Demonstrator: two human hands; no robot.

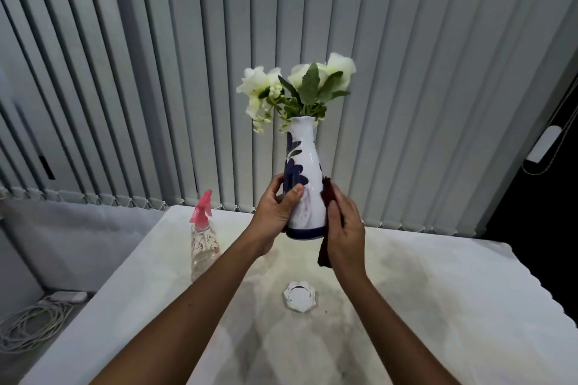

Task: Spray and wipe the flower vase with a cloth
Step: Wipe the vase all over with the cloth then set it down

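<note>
While the left hand grips the lower body of the vase, thumb across the front and fingers wrapped round the far side, the vase is held upright in the air above the table, clear of its top. The vase is white and glazed, with dark blue leaf patterns down its left side and a dark blue band round the base; no writing or maker's mark can be read on it. White flowers and green leaves stand out of its narrow neck.

The right hand presses a dark red cloth flat against the right side of the vase, fingers closed over the cloth, with a loose end hanging down below the palm.

On the table to the left stands a clear spray bottle with a pink trigger head; it has a reddish pattern on its side, too blurred to read as any label. Near the middle of the table, below the vase, lies a small white dish with blue marks, well apart from the bottle. The tabletop is covered in a white cloth with greyish stains. Grey vertical blinds hang behind the table, and a coil of white cable lies on the floor at the lower left.
</note>
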